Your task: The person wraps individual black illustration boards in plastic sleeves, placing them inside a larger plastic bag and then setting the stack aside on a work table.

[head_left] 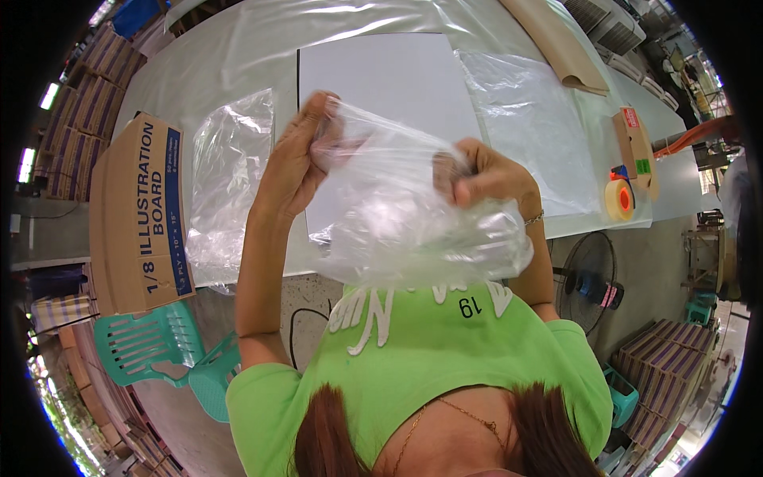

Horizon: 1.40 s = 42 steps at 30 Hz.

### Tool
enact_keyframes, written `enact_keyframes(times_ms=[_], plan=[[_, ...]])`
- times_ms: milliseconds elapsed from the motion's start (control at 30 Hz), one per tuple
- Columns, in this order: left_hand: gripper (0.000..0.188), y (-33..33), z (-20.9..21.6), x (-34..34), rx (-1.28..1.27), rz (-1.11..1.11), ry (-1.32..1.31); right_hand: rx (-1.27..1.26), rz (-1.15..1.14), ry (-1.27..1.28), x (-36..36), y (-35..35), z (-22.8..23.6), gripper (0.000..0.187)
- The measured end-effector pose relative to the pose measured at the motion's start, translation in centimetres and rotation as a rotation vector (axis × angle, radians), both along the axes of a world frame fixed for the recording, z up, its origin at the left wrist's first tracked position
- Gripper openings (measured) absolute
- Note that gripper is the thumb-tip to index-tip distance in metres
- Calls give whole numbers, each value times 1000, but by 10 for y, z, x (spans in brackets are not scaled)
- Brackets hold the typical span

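Note:
A clear plastic bag (397, 226) hangs stretched between my two hands, in front of my green shirt and over the near edge of the table. My left hand (306, 155) is closed on its upper left edge, the fingers partly blurred. With fingers curled, my right hand (489, 173) grips the bag's upper right side. Beneath and beyond the bag lies a white board (381, 67) with a dark left edge. One flat clear plastic sheet or bag (230, 175) rests left of the board, and another (528, 119) rests to its right.
An open cardboard box (131, 238) stands at the left edge. Brown paper (556, 40) lies at the far right, with a tape roll (619, 199) and a narrow carton (633, 147) nearer. Teal chairs (155, 342) and a fan (588, 282) stand beside the table.

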<state>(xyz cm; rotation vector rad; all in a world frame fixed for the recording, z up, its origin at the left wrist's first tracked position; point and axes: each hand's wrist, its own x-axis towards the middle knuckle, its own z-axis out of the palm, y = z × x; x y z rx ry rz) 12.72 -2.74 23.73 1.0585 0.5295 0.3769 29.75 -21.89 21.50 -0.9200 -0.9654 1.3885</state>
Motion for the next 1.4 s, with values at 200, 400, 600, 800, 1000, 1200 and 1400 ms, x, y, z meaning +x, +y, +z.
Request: enact_keyframes(times_ms=[200,400,600,800,1000,1200,1400], plan=[[69,22,-14,-28,157,-945,-94,26,-463,138,-16,10,-2,31],[30,36,-12,-28,-332,-192,-515,207,5,488,-46,-4,-47,44],[35,87,-98,-24,-738,-564,-772,440,-323,551,-45,-10,-48,41],[46,85,-166,-83,67,-618,-174,759,-827,722,12,-46,3,36],[53,115,-195,-101,1138,-234,-92,403,-466,931,21,-43,-71,30],[57,166,-120,-51,1015,374,-171,-553,-606,324,-90,-36,-65,49],[53,196,-243,-73,401,122,-300,518,-827,558,20,-93,-129,56]])
